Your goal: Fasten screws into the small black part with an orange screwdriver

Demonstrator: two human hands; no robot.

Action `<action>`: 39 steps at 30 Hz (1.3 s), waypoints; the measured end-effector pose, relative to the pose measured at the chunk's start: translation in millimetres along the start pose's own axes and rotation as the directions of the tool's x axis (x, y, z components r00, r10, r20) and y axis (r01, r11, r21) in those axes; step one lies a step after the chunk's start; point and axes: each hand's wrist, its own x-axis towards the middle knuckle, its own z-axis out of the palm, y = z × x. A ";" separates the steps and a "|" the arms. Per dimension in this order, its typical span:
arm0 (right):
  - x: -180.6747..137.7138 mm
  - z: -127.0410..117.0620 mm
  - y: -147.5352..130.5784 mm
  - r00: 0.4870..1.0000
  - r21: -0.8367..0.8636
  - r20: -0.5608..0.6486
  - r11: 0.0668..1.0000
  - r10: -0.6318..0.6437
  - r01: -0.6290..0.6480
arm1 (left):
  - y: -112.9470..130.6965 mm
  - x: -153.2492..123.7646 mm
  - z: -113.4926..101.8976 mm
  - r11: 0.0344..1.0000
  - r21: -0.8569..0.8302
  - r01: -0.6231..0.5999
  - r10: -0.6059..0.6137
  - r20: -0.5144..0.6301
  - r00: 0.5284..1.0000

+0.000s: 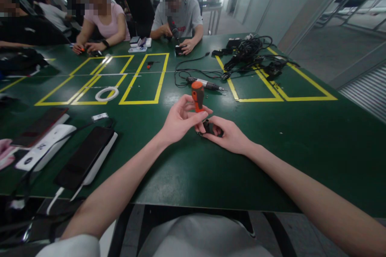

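My left hand [182, 120] is closed around the lower part of a screwdriver [198, 93] with an orange and grey handle, held upright. Its shaft is hidden behind my fingers. Just right of it, my right hand [230, 134] grips a small black part [206, 125] low over the green table. My fingers cover much of that part, so its exact kind does not show. The two hands nearly touch, with the screwdriver's lower end over the black part.
An electric screwdriver [206, 84] with a cord lies beyond my hands. Tangled black cables [249, 54] are piled at the back right. Phones [86, 156] and a white power bank [45, 146] lie at left, near a white ring [107, 94]. Co-workers sit across the table [259, 184].
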 end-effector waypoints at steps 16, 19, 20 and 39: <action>1.0 0.0 -1.1 1.000 0.012 0.000 1.000 0.003 -0.003 | -3.4 1.8 -2.5 1.000 -0.030 0.005 -0.006 -0.033 0.999; 1.0 0.1 -1.4 1.000 0.019 0.004 1.000 0.006 -0.006 | -3.2 2.3 -1.3 1.000 -0.025 0.003 -0.004 -0.038 0.999; 1.0 0.1 -1.6 1.000 0.020 0.007 1.000 0.007 -0.007 | -2.7 2.5 -1.0 1.000 -0.022 0.006 -0.007 -0.040 0.999; 3.4 0.3 -2.4 1.000 0.056 0.011 0.998 -0.006 0.005 | 2.9 20.9 -4.5 0.831 0.483 -0.276 0.362 -0.093 0.928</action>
